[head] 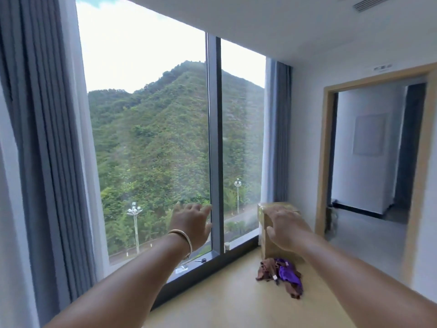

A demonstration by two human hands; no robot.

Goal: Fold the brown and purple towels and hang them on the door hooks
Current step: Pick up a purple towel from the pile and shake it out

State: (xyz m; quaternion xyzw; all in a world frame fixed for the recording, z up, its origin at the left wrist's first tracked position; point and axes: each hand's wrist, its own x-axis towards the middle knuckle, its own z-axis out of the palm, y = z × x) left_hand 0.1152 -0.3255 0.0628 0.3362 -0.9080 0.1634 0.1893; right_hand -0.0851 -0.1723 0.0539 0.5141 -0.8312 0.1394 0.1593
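Left to right. A grey curtain (47, 138) frames a tall window (151, 138) that looks out on a wooded hillside. In front of the glass the person's left hand (191, 223), a bangle (182, 240) at the wrist, is raised with fingers spread and holds nothing. The right hand (283, 226) is likewise extended, fingers loosely apart and empty, in front of a cardboard box (276, 233) that stands in the corner; whether it touches the box cannot be told. Below that arm, on the pale wooden floor (224, 304), lie the brown towel (268, 271) and the purple towel (287, 274), crumpled together in one heap, the purple lying partly over the brown. Neither hand is near them. At far right an open doorway (369, 150) leads to another room; no door hooks are visible.

Handling, as a judgement: both cloths look small, light and limp, neither fragile nor slippery. They will sag and must be separated first. Each is probably best pinched at two adjacent corners along one edge and shaken flat before folding.
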